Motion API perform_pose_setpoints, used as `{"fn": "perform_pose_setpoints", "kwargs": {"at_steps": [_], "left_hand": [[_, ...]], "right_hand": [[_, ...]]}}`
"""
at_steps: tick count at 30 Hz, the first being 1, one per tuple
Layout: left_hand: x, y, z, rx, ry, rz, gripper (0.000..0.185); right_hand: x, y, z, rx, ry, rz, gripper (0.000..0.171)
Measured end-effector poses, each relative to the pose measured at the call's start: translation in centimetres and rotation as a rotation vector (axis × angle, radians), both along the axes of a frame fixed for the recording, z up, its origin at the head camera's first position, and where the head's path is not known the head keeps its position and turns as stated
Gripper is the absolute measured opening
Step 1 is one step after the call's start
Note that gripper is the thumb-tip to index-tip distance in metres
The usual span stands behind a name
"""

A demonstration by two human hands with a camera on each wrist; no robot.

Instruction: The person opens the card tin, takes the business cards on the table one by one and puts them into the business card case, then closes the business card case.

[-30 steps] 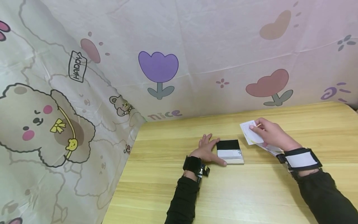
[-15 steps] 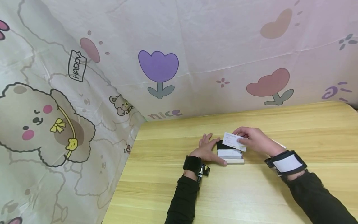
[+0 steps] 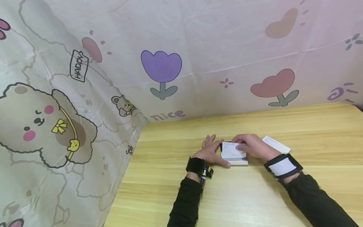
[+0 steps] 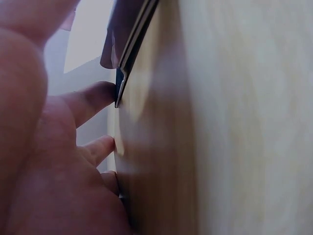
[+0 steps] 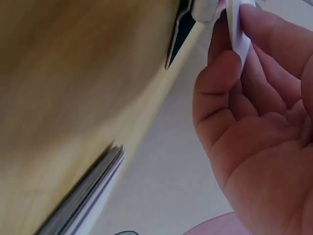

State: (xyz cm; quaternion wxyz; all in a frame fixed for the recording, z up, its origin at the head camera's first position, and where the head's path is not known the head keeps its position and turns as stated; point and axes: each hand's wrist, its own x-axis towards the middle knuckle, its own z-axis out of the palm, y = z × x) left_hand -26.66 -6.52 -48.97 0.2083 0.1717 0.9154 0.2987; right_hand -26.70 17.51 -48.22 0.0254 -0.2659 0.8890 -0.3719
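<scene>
A flat card case [image 3: 239, 163] with a silver front edge and dark inside lies open on the table. My left hand [image 3: 209, 153] is spread at its left side, thumb by the front corner and index finger touching the back corner. My right hand [image 3: 256, 147] pinches a white printed business card [image 3: 230, 150] between thumb and fingers, right over the case, covering most of it. In the right wrist view the held card [image 5: 238, 36] looks thick; whether it is one or more I cannot tell. The left wrist view shows the case's edge [image 4: 128, 54] at the index fingertip.
A small stack of white cards [image 3: 276, 144] lies on the wooden table [image 3: 312, 135] behind my right wrist. Along the table's back edge hangs a printed cloth [image 3: 204, 63], and another patterned cloth [image 3: 105, 132] hangs at the left.
My right hand has moved left and down, bringing the card from the right to over the case. The card stack by the right wrist has come into view. My left hand has stayed still.
</scene>
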Motion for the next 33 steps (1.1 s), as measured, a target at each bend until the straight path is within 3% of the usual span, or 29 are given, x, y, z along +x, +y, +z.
{"fn": "perform_pose_setpoints", "kwargs": {"at_steps": [21,24,28,33], "left_hand": [[0.1,-0.1,0.4,-0.006,-0.002,-0.007,0.112],[0.2,-0.1,0.4,-0.008,-0.002,-0.010,0.112],[0.3,-0.1,0.5,-0.009,-0.003,-0.011,0.112],[0.4,-0.1,0.6,-0.002,-0.008,-0.010,0.112]], "right_hand": [[0.2,-0.1,-0.1,0.069,-0.086,0.065,0.011],[0.0,0.9,0.2,0.061,-0.050,0.019,0.015],[-0.4,3.1,1.1,0.118,0.012,-0.116,0.027],[-0.4,6.1,1.9,0.283,-0.069,-0.242,0.048]]}}
